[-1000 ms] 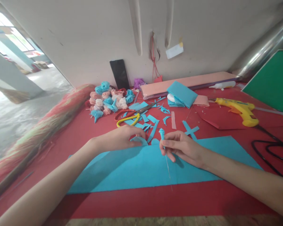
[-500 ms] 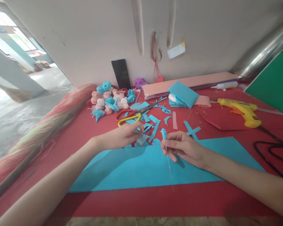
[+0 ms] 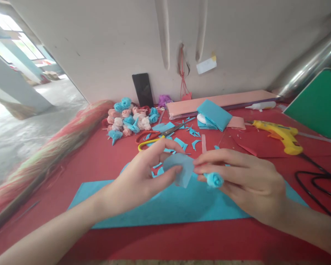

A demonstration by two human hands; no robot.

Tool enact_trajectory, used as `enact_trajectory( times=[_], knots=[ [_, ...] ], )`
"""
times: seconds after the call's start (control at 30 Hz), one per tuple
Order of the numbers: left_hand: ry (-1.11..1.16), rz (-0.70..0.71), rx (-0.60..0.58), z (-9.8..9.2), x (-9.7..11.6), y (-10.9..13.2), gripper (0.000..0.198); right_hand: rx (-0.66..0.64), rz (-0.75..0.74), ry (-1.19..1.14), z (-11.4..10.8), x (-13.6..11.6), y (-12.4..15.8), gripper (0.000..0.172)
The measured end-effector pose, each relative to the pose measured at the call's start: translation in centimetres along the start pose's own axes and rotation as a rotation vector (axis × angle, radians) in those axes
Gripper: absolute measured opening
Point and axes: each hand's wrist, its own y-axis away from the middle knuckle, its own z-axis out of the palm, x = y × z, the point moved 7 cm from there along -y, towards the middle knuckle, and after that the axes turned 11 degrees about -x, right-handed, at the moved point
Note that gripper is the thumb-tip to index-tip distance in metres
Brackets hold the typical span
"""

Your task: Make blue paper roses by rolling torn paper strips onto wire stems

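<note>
My left hand [image 3: 151, 169] pinches a pale blue paper petal [image 3: 184, 169] between thumb and fingers. My right hand [image 3: 245, 180] has a small blue paper rose [image 3: 215, 180] held among its fingers, the bloom turned toward me. The right thumb and a fingertip also meet the petal's right edge. The rose's stem is hidden by the hand. Both hands hover over a long blue crepe paper sheet [image 3: 165, 209] lying on the red table. Just beyond the left hand are blue paper scraps [image 3: 180, 142] and scissors [image 3: 154, 140] with red and yellow handles.
Finished paper roses [image 3: 129, 119] are heaped at the back left, by a black phone [image 3: 142, 89] leaning on the wall. Folded blue paper [image 3: 215, 113] lies at the back. A yellow glue gun [image 3: 278, 134] with a black cord [image 3: 317, 176] rests at right, near a green board [image 3: 317, 106].
My left hand has lifted a petal from among the scraps and brought it rightward to the right hand. The right hand has turned, so the rose now points toward me.
</note>
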Motion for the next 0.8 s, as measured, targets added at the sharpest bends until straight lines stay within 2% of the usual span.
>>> enact_trajectory(
  times=[0.1,0.17,0.23,0.33,0.53,0.67,0.8],
  knots=[
    [-0.101,0.081,0.002,0.7,1.6,0.6,0.017,0.018,-0.106,0.242,0.4,-0.9,0.8,0.025],
    [-0.155,0.105,-0.001,1.0,2.0,0.8,0.020,0.033,-0.117,0.267,0.6,-1.1,1.0,0.028],
    [-0.169,0.117,0.001,1.0,2.0,0.9,0.023,0.022,-0.092,0.237,0.6,-1.2,0.8,0.025],
    [-0.129,0.130,0.032,0.9,1.8,0.9,0.027,0.028,-0.034,0.119,0.4,-1.3,0.3,0.014],
    [-0.055,0.141,0.072,0.7,1.3,0.8,0.028,0.104,0.159,-0.154,0.2,-0.2,-0.2,0.013],
    [-0.072,0.159,0.076,0.5,1.3,0.9,0.031,0.046,0.371,-0.469,1.3,1.7,-0.2,0.012],
    [-0.047,0.156,0.018,0.5,1.1,0.5,0.030,-0.049,0.542,-0.684,2.5,3.0,0.2,0.012]
  ],
)
